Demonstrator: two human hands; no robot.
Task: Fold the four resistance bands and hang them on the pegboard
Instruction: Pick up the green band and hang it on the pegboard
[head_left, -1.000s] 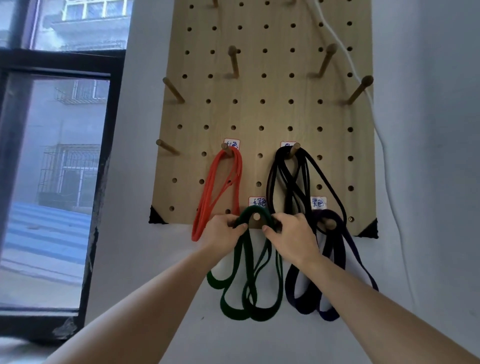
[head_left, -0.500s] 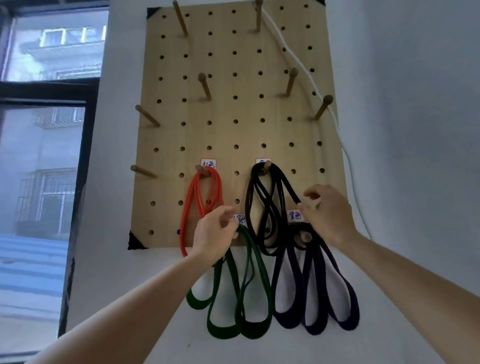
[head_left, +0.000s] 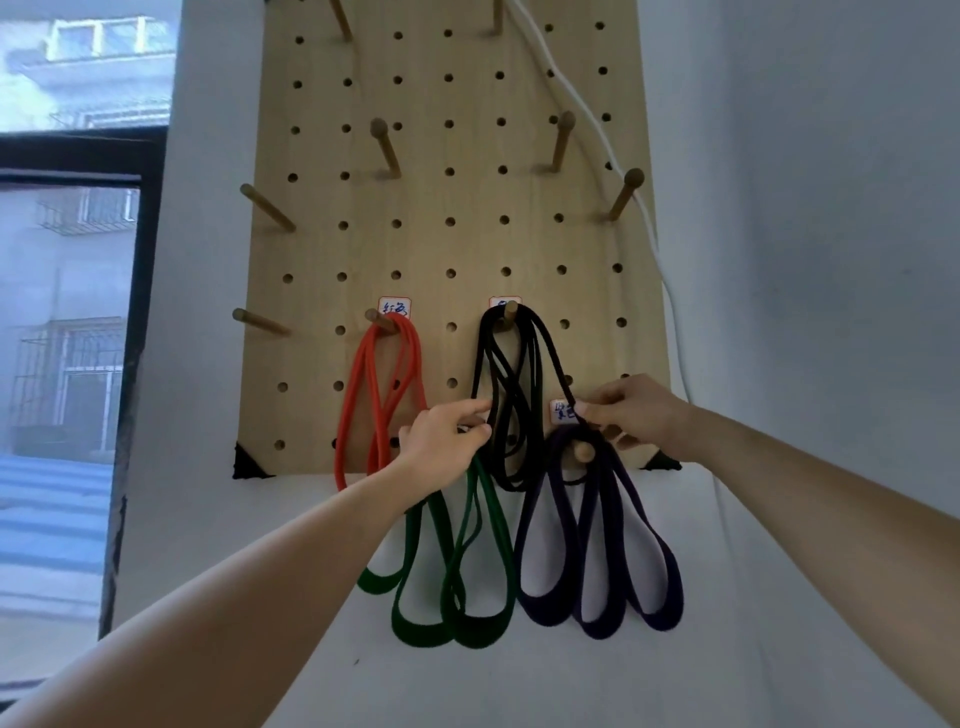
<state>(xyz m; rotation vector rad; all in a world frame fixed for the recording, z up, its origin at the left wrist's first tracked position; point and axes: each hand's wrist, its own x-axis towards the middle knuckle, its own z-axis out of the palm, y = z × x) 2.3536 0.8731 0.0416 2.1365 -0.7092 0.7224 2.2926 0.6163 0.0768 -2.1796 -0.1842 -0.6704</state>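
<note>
— Is anything on the pegboard (head_left: 447, 249) reading clearly?
— Three small white labels are carrying handwritten blue characters. The first label (head_left: 395, 307), above the orange band (head_left: 415, 358), is seeming to read "红色". The second label (head_left: 500, 301) is hiding behind the black band (head_left: 485, 343)'s peg. The third label (head_left: 563, 411), above the purple band (head_left: 543, 613), is looking like "紫色".

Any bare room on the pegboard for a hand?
Free: upper pegboard between bare pegs; left strip beside red band. Crowded: bottom right, black band, green band, purple band bunched, left hand and right hand there.
</note>
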